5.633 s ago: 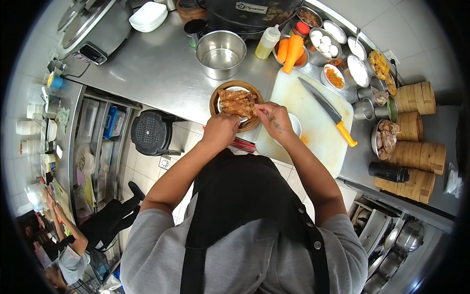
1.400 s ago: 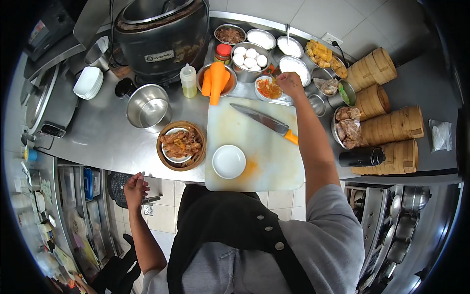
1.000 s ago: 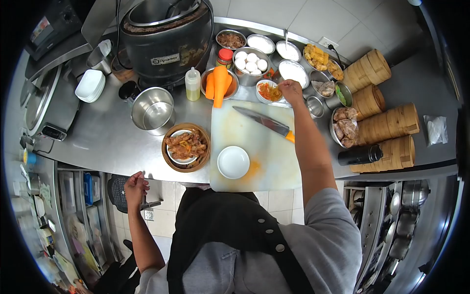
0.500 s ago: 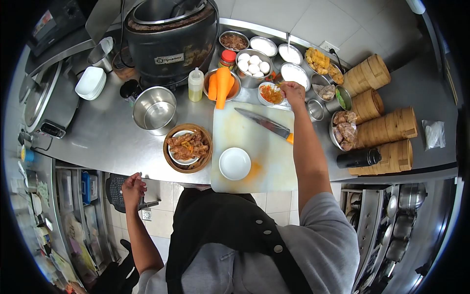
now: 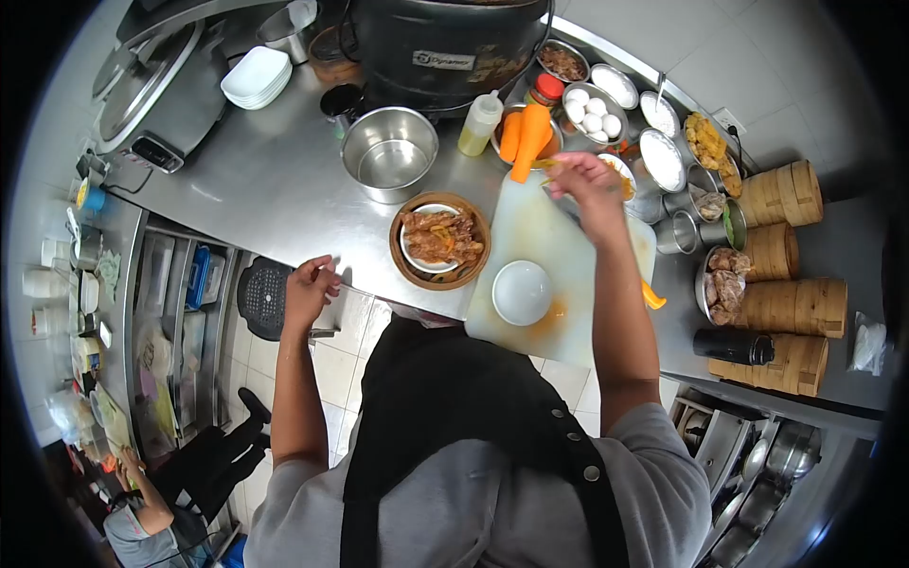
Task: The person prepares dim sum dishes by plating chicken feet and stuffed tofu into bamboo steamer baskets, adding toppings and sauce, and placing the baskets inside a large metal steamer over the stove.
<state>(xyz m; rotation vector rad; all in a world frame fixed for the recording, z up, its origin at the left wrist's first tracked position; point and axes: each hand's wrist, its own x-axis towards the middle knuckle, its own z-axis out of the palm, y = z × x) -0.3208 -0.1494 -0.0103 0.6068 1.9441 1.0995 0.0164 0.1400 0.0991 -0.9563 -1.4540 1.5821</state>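
Observation:
My right hand (image 5: 589, 194) is closed in a pinch on a thin yellow-orange vegetable strip (image 5: 544, 164) above the far end of the white cutting board (image 5: 578, 312). Just behind that hand, a bowl of shredded vegetables (image 5: 620, 178) is partly covered. A small white bowl (image 5: 522, 293) sits on the board near an orange stain. My right forearm hides most of the knife, leaving its orange handle (image 5: 651, 295) visible. Left of the board, a round bamboo steamer (image 5: 398, 256) holds a dish of brown sauced meat (image 5: 440, 237). My left hand (image 5: 311, 292) hangs off the counter's front edge, fingers loosely curled and seemingly empty.
Carrots (image 5: 532, 137), a squeeze bottle (image 5: 481, 123), a bowl of eggs (image 5: 594, 115) and a steel pot (image 5: 389, 156) stand behind. Stacked bamboo steamers (image 5: 793, 308) line the right. Another person (image 5: 142, 516) works at the lower left.
My right hand has left the bowl of shredded vegetables, moving back over the board with a strip. The whole view has shifted, and a person now shows at the lower left.

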